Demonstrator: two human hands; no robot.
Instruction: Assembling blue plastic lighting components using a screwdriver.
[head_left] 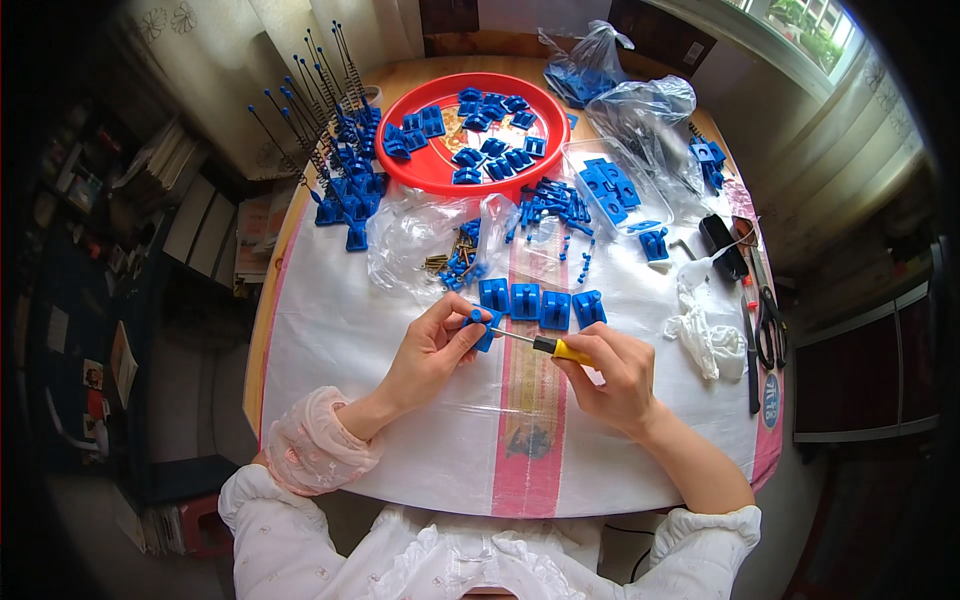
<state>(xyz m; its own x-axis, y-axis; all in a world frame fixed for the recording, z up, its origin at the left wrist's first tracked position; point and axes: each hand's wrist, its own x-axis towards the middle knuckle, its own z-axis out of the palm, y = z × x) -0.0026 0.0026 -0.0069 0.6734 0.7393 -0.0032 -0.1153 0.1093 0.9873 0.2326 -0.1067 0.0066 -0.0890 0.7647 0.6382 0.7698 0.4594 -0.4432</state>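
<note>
Between the thumb and fingers of my left hand (pixel 432 345) is a small blue plastic bracket (pixel 484 340), held above the cloth. My right hand (pixel 612 372) grips a screwdriver (pixel 562 349) with a yellow and black handle. Its metal shaft points left and its tip meets the bracket; the exact contact spot is too small to make out. Just beyond my hands several blue brackets stand in a row, among them one in the middle (pixel 525 301) and a tilted one at the right end (pixel 589 309).
A red round tray (pixel 391 165) holds several blue parts at the back. Brass screws (pixel 436 263) and small blue pieces lie near plastic bags. Spring-stemmed blue assemblies (pixel 352 190) crowd the left. Scissors (pixel 770 330) and a crumpled white bag (pixel 705 335) lie on the right.
</note>
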